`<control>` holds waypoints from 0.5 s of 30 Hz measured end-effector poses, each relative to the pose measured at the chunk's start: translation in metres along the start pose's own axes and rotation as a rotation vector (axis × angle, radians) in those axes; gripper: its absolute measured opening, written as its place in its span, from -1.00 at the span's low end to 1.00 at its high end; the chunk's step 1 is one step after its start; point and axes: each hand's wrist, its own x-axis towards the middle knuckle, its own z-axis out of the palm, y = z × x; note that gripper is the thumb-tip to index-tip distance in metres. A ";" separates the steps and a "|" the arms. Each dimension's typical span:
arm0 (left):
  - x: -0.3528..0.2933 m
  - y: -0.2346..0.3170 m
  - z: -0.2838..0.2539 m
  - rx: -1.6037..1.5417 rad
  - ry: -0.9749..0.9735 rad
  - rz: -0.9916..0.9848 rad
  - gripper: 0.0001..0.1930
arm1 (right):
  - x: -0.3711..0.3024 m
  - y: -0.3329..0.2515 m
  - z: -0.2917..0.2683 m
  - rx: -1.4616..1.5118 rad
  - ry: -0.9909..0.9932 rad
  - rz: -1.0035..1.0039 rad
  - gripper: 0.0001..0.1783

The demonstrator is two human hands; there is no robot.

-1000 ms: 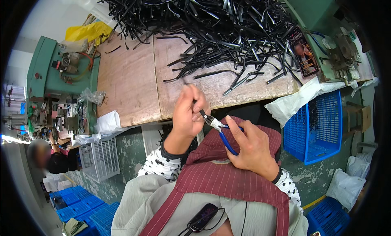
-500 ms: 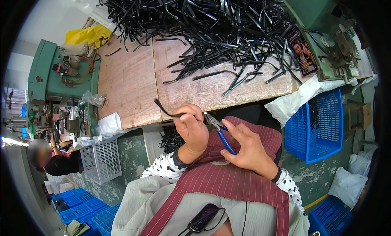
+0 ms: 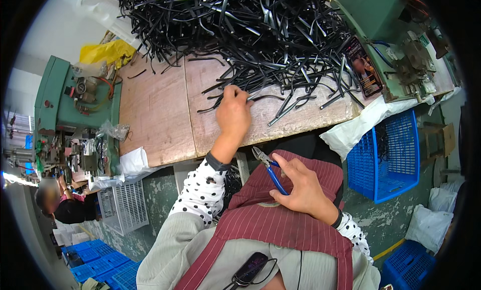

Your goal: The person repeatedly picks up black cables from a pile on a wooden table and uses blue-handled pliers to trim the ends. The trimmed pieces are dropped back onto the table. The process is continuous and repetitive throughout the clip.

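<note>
My left hand (image 3: 233,112) reaches over the table to the near edge of a large heap of black eyeglass temples (image 3: 235,24). Its fingers are closed on one thin temple (image 3: 257,93), partly hidden by the hand and slightly blurred. In front of my apron, my right hand (image 3: 305,186) grips a pair of diagonal cutters (image 3: 274,176) with blue handles. The cutters' metal jaws point up toward the table edge, with nothing visible between them. Several loose temples lie just right of my left hand, among them a curved one (image 3: 270,96).
Green machines stand at the left (image 3: 57,97) and right (image 3: 371,24) of the wooden table (image 3: 155,114). A blue crate (image 3: 361,165) stands below right, a white crate (image 3: 123,205) below left. White cloth (image 3: 345,132) hangs off the table's right corner. Another person (image 3: 70,210) sits far left.
My left hand has moved up and away from the cutters to the heap; the temple it held beside the jaws no longer shows there. My right hand keeps the cutters nearly in place.
</note>
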 end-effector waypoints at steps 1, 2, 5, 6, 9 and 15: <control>-0.001 -0.001 -0.001 -0.001 0.042 0.023 -0.83 | -0.001 0.002 -0.001 0.002 0.013 0.002 -0.07; -0.003 -0.003 -0.005 0.000 0.089 0.042 -0.84 | -0.002 0.003 -0.002 -0.009 0.031 0.010 -0.08; -0.014 -0.007 -0.020 -0.539 -0.041 -0.215 -0.88 | 0.001 0.006 -0.005 -0.063 0.088 0.011 -0.08; -0.016 -0.002 -0.028 -0.826 -0.096 -0.343 -0.89 | 0.004 0.006 -0.006 -0.100 0.109 0.010 -0.09; -0.014 0.017 -0.069 -1.468 -0.378 -0.632 -0.74 | 0.007 0.002 -0.010 -0.205 0.137 -0.041 -0.11; -0.017 0.012 -0.073 -1.795 -0.566 -0.675 -0.67 | 0.011 -0.006 -0.012 -0.314 0.182 -0.185 -0.11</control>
